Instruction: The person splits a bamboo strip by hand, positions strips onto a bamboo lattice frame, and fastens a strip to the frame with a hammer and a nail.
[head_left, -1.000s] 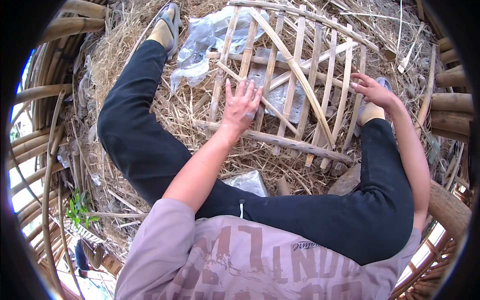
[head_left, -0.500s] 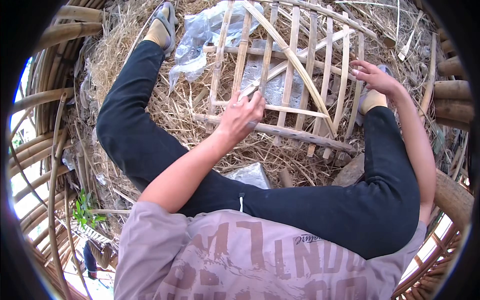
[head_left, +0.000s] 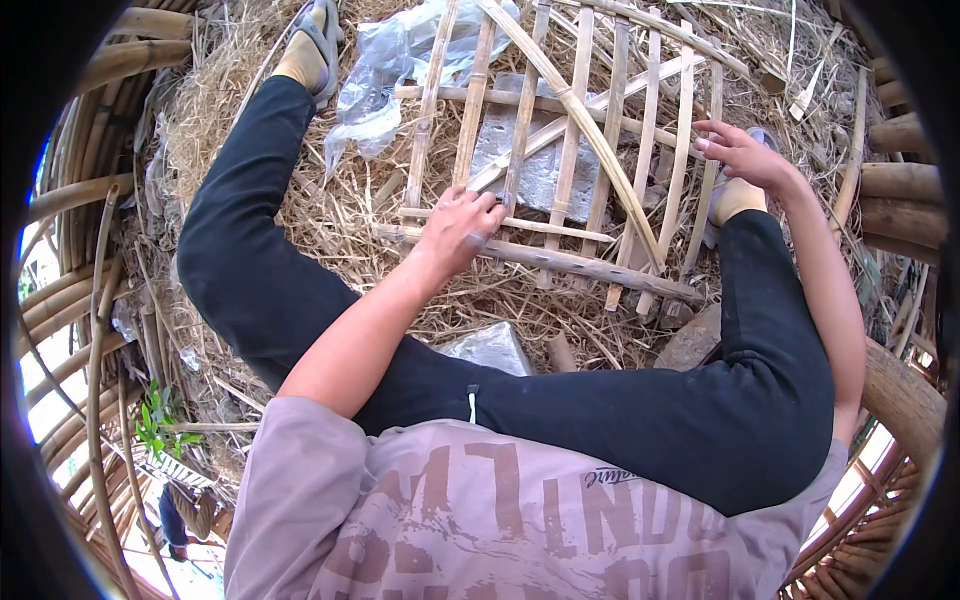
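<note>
A bamboo lattice (head_left: 560, 262) of slats fixed to crossbars lies on straw between my legs. My left hand (head_left: 460, 228) is closed at its near left side, knuckles up, on a thin bamboo strip (head_left: 560, 229) that runs just above the near crossbar. The palm and some fingertips are hidden. Two narrow bamboo strips (head_left: 585, 122) lie slantwise across the lattice. My right hand (head_left: 745, 158) hovers by the lattice's right side above my foot, fingers stretched out and holding nothing. Whether its fingertips touch a slat is unclear.
A grey block (head_left: 500, 130) shows beneath the lattice, with clear plastic sheeting (head_left: 380, 95) to its left. Another wrapped-looking block (head_left: 490, 348) lies near my lap. Bamboo walls (head_left: 80, 200) curve around me. Outside at lower left is a person (head_left: 185, 515).
My left hand has moved left and slightly toward me, and the thin strip has slid left along the crossbar. The right hand stays almost in place. The view has shifted slightly.
</note>
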